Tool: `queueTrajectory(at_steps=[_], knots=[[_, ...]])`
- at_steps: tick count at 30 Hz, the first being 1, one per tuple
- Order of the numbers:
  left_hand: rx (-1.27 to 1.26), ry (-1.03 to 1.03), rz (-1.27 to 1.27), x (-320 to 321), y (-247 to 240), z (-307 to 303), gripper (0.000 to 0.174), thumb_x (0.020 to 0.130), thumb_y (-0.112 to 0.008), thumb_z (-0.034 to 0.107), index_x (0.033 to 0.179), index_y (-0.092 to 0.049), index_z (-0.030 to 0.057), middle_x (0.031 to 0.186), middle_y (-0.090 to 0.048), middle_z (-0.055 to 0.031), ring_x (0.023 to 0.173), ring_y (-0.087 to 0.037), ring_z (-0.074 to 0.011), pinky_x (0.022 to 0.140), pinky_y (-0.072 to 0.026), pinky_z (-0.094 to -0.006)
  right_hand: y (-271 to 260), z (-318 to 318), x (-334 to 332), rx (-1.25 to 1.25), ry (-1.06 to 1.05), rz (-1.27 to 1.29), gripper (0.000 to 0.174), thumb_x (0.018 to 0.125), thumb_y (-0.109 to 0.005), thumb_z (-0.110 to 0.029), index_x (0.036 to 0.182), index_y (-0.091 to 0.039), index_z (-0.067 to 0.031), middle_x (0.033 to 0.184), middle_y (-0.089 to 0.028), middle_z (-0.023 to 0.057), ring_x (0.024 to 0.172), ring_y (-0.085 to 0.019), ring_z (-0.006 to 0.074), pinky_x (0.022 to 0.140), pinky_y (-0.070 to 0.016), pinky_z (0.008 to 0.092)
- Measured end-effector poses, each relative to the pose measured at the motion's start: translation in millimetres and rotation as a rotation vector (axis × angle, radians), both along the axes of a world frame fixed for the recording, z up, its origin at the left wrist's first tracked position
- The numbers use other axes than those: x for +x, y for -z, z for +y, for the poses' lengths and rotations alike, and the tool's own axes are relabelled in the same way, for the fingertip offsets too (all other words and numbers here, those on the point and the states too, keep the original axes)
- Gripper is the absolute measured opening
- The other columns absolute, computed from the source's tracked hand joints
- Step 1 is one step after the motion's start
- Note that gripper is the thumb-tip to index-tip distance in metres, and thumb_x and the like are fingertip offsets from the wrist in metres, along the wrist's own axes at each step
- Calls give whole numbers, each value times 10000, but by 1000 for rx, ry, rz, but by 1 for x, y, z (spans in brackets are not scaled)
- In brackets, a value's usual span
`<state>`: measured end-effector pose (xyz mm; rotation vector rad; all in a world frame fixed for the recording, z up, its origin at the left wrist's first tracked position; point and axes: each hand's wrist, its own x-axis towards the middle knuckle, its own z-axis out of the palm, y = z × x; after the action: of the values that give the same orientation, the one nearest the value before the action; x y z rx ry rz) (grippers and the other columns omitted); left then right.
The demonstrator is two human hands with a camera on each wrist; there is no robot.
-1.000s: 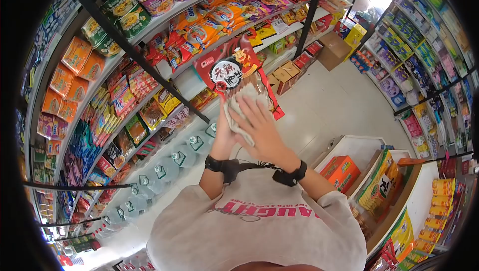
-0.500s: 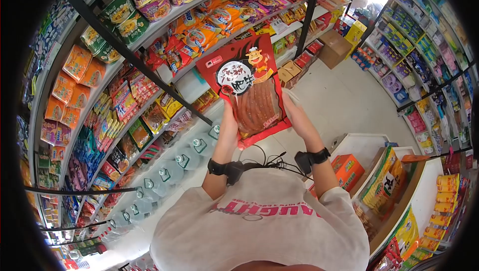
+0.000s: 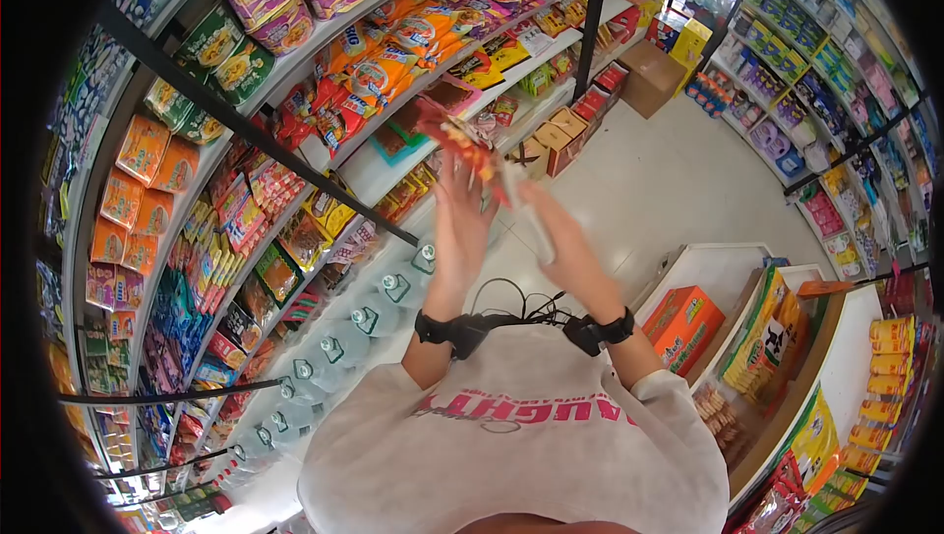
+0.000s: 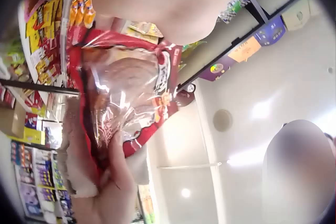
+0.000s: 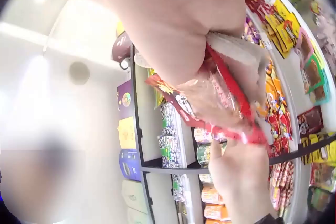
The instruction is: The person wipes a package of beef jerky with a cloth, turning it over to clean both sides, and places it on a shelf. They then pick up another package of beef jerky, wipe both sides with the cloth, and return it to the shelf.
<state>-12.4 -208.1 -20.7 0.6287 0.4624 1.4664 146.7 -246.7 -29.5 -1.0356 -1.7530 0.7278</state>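
Observation:
A red food package with a clear window (image 4: 123, 85) is held between both hands, turned nearly edge-on and blurred in the head view (image 3: 462, 146). My left hand (image 3: 462, 224) grips one side; in the right wrist view the left hand (image 5: 239, 174) has its thumb by the red edge. The right hand (image 3: 572, 249) holds the opposite side together with a pale cloth (image 3: 531, 219). In the left wrist view, the right hand (image 4: 115, 184) lays its thumb on the clear window, with the cloth (image 4: 76, 153) behind that edge.
Curved shelves of snack packs (image 3: 369, 82) rise ahead and left. Large clear bottles (image 3: 364, 323) line the floor beside them. At the right stand a white display bin (image 3: 674, 273) with an orange box (image 3: 680, 327) and a cardboard box (image 3: 651, 79) farther off.
The package first lay under the right hand and cloth, then faced up between both hands. Now it is tilted edge-on, and the right hand has moved inward from half a second ago.

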Motion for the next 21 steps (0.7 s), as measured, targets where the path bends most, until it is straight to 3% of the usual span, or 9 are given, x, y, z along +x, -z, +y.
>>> queueTrajectory(at_steps=[3,4,7,10,14,17,18,20,21], knots=[[-137,8,80,-4,0,1,672,1019,-391,597,1425,-460,65,1348,-571,-77,1200,-570,-201,1060,-424,-359,-7,-9,-33,183,-58,-191,718,799,-712,-49,1466,-446,-76,1500,-395,240,1443,-328,393,1147,-315,479],[-127,59,-7,-3,-4,-1,643,1011,-402,612,1350,-527,80,1260,-626,-63,1099,-627,-183,968,-494,-347,-7,-8,-36,243,-68,-258,713,813,-702,-64,1476,-438,-85,1514,-379,234,1451,-310,395,1158,-293,509],[-147,156,24,-7,7,5,593,1025,-380,597,1325,-532,109,1206,-633,-59,1079,-627,-175,945,-502,-338,-18,-7,-32,287,-33,-233,679,855,-683,-140,1484,-431,-98,1512,-390,225,1464,-286,387,1169,-245,551],[-204,171,53,-3,28,6,475,1048,-427,497,1303,-540,113,1192,-630,-59,1088,-618,-167,936,-503,-331,-19,10,-26,331,266,-372,640,898,-654,-209,1481,-428,-72,1504,-397,231,1449,-313,387,1161,-265,533],[-175,146,-32,8,28,6,518,1041,-448,487,1335,-535,70,1283,-620,-95,1175,-595,-208,1009,-471,-365,17,40,-22,16,277,463,621,935,-620,-225,1483,-407,-24,1525,-370,249,1446,-323,377,1169,-225,530],[-227,89,-121,8,11,8,546,1030,-450,520,1324,-544,69,1271,-629,-101,1158,-607,-245,1007,-476,-390,29,19,-29,284,344,-101,628,933,-617,-216,1497,-396,-50,1533,-356,254,1455,-307,381,1175,-207,543],[-268,57,-163,7,8,9,540,1025,-459,527,1310,-551,77,1256,-636,-102,1140,-616,-261,997,-484,-399,26,11,-32,300,233,-177,624,930,-619,-222,1493,-407,-58,1531,-359,252,1453,-306,389,1174,-208,547],[-211,326,-221,-16,13,13,568,1019,-455,542,1323,-544,71,1283,-622,-104,1183,-591,-265,1031,-459,-412,15,-7,-39,317,6,-325,615,923,-623,-232,1485,-428,-75,1527,-365,246,1451,-303,406,1172,-209,554],[-182,462,-249,-28,19,17,581,1016,-453,550,1330,-541,69,1296,-615,-106,1205,-578,-268,1048,-446,-418,13,-8,-35,321,16,-372,613,921,-624,-240,1482,-435,-82,1529,-362,243,1447,-306,408,1170,-212,559]])
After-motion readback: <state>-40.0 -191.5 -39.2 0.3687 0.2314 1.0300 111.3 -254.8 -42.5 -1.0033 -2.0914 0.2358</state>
